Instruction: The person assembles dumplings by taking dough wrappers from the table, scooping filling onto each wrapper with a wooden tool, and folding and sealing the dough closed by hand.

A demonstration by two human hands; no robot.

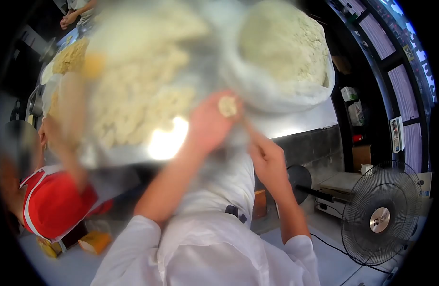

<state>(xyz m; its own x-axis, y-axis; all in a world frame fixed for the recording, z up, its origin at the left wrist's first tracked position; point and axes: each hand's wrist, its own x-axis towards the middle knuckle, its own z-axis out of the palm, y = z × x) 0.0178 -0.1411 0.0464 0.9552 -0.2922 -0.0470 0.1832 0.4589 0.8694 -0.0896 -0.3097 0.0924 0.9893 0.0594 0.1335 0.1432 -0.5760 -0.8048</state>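
Observation:
My left hand (211, 123) is closed around a small pale round piece of dough (227, 106), held above the table's near edge. Just to its right, my right hand (268, 159) has its fingers curled, and something thin reaches from it towards the dough; blur hides whether that is a finger or a tool. Beyond my hands stands a white bag (276, 101) with a large pale floury mass (286, 45) in it. Many small pale dough pieces (138, 105) lie spread on the metal table (119, 155) to the left, smeared in the picture.
A person in a red top (57, 205) works at the left side of the table. Another person's hands (69, 20) show at the far left. A standing fan (381, 219) is at the right, its cable on the floor. Yellowish crumbly food (71, 56) lies at the far left.

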